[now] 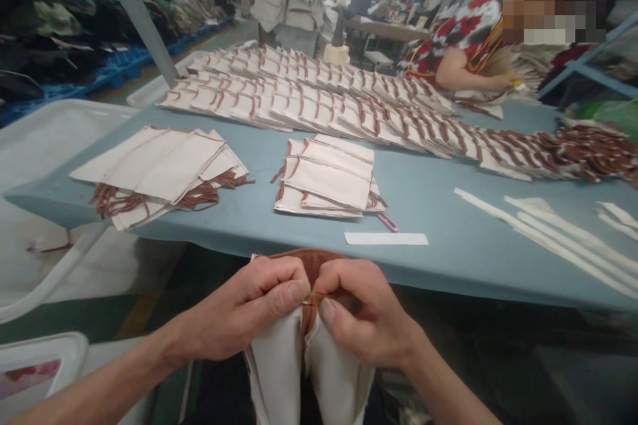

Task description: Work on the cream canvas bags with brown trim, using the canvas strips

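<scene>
Just off the table's front edge, a cream fabric piece with brown trim [279,365] hangs over my lap, folded so two cream sides drop down. My left hand [272,295] is closed on its brown edge, thumb against bent forefinger. Close beside it, my right hand [366,312] pinches the same brown trim, and the fingertips nearly meet. A small bit at the trim between the thumbs is too small to name. Beyond my hands lies a stack of cream fabric pieces [329,176], with a purple-handled tool [387,222] partly under it and a white strip [386,238] in front.
A blue-covered table [423,199] spans the view. Another cream stack with brown fringes [159,159] lies left. Long overlapping rows of cream pieces [309,103] cross the back. Pale strips [548,232] lie right. A co-worker's arm [463,70] is at far right. White bins [60,146] stand left.
</scene>
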`<move>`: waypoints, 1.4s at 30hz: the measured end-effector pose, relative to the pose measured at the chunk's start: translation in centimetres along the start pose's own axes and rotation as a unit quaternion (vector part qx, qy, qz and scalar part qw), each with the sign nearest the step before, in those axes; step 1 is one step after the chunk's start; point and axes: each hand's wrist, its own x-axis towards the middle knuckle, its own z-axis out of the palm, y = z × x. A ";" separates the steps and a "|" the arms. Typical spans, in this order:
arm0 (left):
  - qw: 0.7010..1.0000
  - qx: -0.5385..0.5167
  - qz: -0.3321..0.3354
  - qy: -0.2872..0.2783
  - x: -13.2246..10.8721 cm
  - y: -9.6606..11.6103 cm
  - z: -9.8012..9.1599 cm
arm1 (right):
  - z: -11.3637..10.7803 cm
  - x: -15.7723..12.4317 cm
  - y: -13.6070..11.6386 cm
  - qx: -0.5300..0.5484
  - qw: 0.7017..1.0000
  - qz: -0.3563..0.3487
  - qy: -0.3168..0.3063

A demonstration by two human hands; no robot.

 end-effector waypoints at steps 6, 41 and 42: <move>0.998 0.053 0.023 -0.010 0.1 0.2 -0.1 | -1.0 0.2 -1.0 -0.004 0.997 0.062 -0.039; 0.990 0.098 -0.053 -0.086 -0.3 1.3 -2.5 | -2.4 -2.8 3.9 -0.103 0.977 0.182 -0.051; 0.990 0.092 -0.052 -0.094 -0.3 1.2 -2.6 | -2.4 -2.7 4.2 -0.103 0.976 0.182 -0.053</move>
